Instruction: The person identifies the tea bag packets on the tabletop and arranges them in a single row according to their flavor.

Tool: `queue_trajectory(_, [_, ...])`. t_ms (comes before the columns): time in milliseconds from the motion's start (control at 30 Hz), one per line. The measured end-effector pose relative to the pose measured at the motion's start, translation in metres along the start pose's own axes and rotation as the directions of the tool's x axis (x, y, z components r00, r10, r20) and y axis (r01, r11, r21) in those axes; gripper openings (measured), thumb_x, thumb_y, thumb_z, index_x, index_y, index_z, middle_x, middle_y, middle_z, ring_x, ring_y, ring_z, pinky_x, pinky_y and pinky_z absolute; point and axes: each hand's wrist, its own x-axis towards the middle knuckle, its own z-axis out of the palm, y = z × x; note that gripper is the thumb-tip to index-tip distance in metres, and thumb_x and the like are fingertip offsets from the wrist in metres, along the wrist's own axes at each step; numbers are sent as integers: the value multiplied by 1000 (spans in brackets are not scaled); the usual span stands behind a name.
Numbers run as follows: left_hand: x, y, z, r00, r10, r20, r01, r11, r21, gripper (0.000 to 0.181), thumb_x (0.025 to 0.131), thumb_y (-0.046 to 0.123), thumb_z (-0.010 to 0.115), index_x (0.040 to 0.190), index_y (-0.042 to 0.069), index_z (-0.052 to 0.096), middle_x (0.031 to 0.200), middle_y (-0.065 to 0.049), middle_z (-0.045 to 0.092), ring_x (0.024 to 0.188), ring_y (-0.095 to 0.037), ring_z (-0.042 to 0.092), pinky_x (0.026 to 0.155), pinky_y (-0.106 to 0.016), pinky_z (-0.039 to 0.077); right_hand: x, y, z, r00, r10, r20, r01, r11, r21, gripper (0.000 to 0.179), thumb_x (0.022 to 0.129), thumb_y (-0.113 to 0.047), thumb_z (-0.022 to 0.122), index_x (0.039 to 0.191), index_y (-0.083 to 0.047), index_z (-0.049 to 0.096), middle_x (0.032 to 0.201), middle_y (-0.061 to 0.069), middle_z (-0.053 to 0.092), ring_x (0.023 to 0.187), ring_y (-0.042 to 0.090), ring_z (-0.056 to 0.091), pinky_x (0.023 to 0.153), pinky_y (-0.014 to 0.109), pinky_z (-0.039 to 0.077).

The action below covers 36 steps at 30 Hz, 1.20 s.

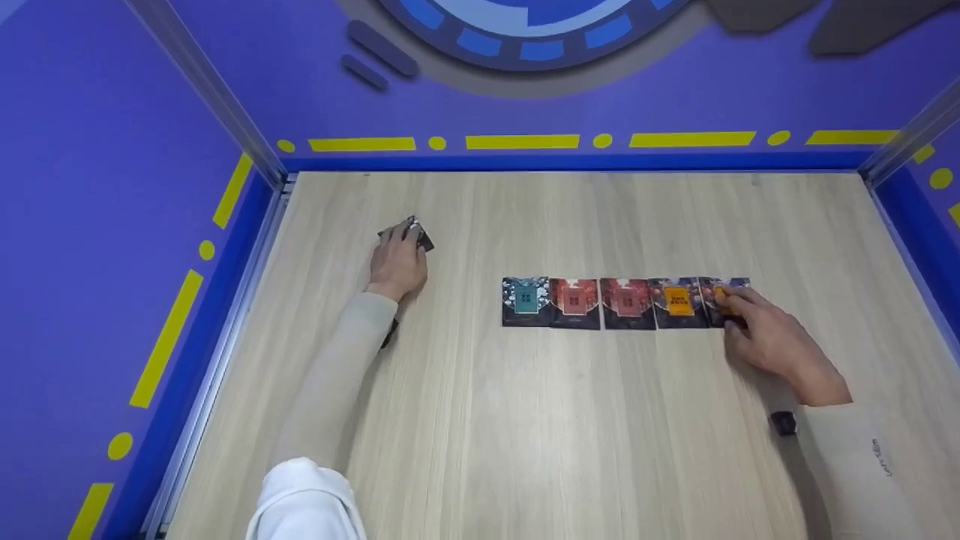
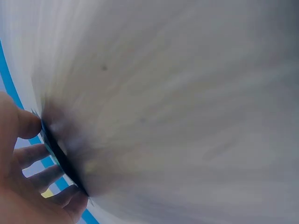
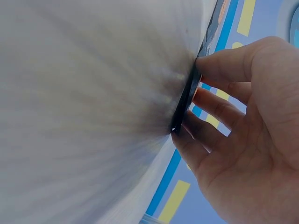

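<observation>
A row of small flat packets lies on the wooden table: a teal-labelled packet at the left end, two red-labelled packets beside it, then an orange-labelled packet. At the right end, my right hand holds another orange-labelled packet by its edges, its fingers covering much of the front. Away to the left and farther back, my left hand grips a dark packet, mostly hidden beneath the fingers. In the left wrist view, thumb and fingertips span this packet. The right wrist view shows the right hand's packet edge-on.
The light wooden table meets a blue-purple back wall with yellow dashes. Similar side panels and metal rails border it. Dark straps show at both wrists.
</observation>
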Motion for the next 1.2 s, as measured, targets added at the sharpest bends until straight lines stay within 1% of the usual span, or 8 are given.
queue_trajectory(133, [-9, 1, -1, 999, 38, 18, -38, 999, 0, 52, 111, 18, 46, 161, 3, 45, 170, -20, 36, 158, -43, 33, 127, -55, 34, 0, 1, -1, 1000, 0, 4, 0, 1000, -3, 48, 97, -1, 62, 144, 10, 58, 154, 33, 47, 134, 59, 51, 104, 73, 47])
queue_trajectory(333, [-24, 2, 1, 993, 115, 20, -115, 993, 23, 50, 110, 17, 48, 157, 0, 49, 167, -22, 41, 156, -43, 38, 124, -56, 39, 0, 1, -1, 1000, 5, 27, -5, 1000, -3, 47, 100, -2, 60, 146, 9, 57, 154, 32, 46, 135, 59, 50, 103, 73, 47])
queue_trajectory(533, [-34, 5, 2, 984, 175, 41, -176, 984, 27, 49, 110, 18, 49, 155, 1, 52, 166, -22, 43, 156, -44, 38, 127, -56, 35, -1, 1, -2, 1000, 14, 21, -13, 1000, -8, 48, 99, -2, 62, 145, 9, 57, 155, 31, 46, 134, 58, 51, 103, 72, 48])
queue_trajectory(733, [-41, 10, 3, 979, 199, 46, -200, 979, 37, 47, 110, 19, 49, 154, 3, 54, 167, -20, 43, 156, -44, 38, 126, -58, 35, 0, 0, -2, 1000, 20, 16, -20, 1000, -10, 49, 99, -3, 62, 146, 9, 57, 156, 31, 46, 134, 58, 52, 104, 72, 47])
queue_trajectory(900, [-48, 14, 7, 972, 230, 43, -232, 972, 40, 47, 110, 19, 47, 154, 3, 54, 167, -20, 43, 155, -45, 38, 127, -56, 34, 0, 0, -1, 1000, 11, 9, -10, 1000, -12, 48, 98, -2, 63, 145, 9, 58, 156, 31, 46, 134, 58, 52, 103, 72, 48])
queue_trajectory(1100, [-53, 22, 10, 963, 263, 60, -265, 964, 28, 47, 110, 18, 47, 154, 4, 54, 167, -20, 43, 156, -45, 37, 129, -54, 31, 0, -1, -2, 999, 30, 22, -30, 1000, -7, 49, 98, -2, 62, 146, 9, 57, 157, 32, 45, 134, 58, 52, 105, 73, 47])
queue_trajectory(1200, [-56, 26, 11, 960, 274, 64, -276, 961, 24, 47, 110, 18, 47, 154, 5, 54, 167, -20, 43, 155, -45, 38, 127, -57, 34, 0, -1, -1, 999, 33, 28, -33, 999, -5, 49, 99, -2, 61, 146, 9, 56, 156, 32, 45, 135, 59, 51, 105, 73, 46])
